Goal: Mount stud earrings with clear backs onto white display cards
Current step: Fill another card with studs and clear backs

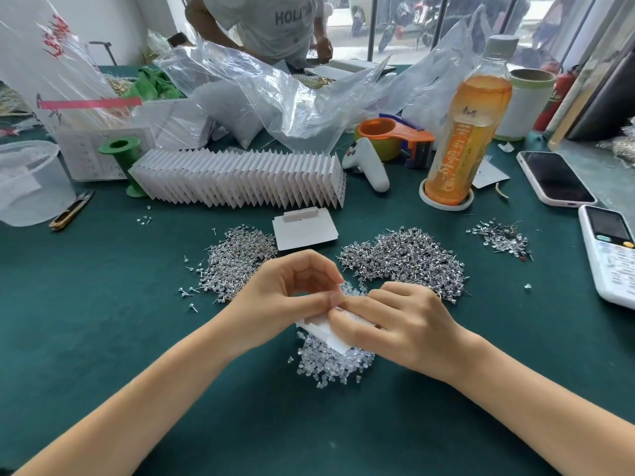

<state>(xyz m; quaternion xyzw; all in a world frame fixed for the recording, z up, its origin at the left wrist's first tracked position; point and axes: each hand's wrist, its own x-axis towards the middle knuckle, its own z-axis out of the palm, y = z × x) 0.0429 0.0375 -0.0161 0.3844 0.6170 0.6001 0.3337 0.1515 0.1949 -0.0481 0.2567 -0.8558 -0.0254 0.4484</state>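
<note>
1. Both forearms reach in from the bottom corners and meet at the middle of the green surface (103, 338), just above the pile of clear backs (335, 365).
2. The left hand (285, 297) is arched, wrist low and knuckles raised, its fingers (309, 266) curled over in a hollow, with thumb and fingertips meeting on the top edge of a white display card (326, 333).
3. The right hand (405, 324) lies palm down over the same card, its fingers curled close; index finger and thumb pinch at the card where they touch the left thumb. Whether an earring or a back sits in that pinch cannot be told.
4. The card is tilted, held between both hands, its lower corner over the clear backs.
5. Two heaps of stud earrings lie beyond the hands, one on the left (237, 259) and one on the right (405, 259), with a blank card (304, 231) between them.
6. Farther back stands a long row of finished cards (240, 178), and an orange drink bottle (467, 132) to its right.
</note>
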